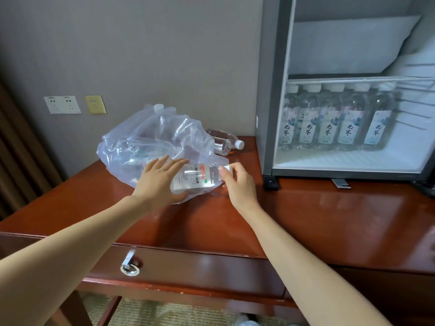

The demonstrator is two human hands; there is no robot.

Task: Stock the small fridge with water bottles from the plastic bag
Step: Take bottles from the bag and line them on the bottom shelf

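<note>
Head view: extraction step; right hand (237, 184) pinches cap (227, 168) of bottle (195, 176) lying in bag (146, 142) mouth. Left hand (157, 182), fingers straight, steadies bag left of the pinch. Next: pull free, carry right to fridge (268, 114).

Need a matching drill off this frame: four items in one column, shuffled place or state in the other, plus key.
Items
A. left hand
B. right hand
C. row of labelled bottles
D. loose bottle

Place or state
1. lying on the desk behind the bag
2. pinching a white cap
3. standing upright in the fridge
4. fingers straight, on the plastic bag

Pairs: A-4, B-2, C-3, D-1
</note>
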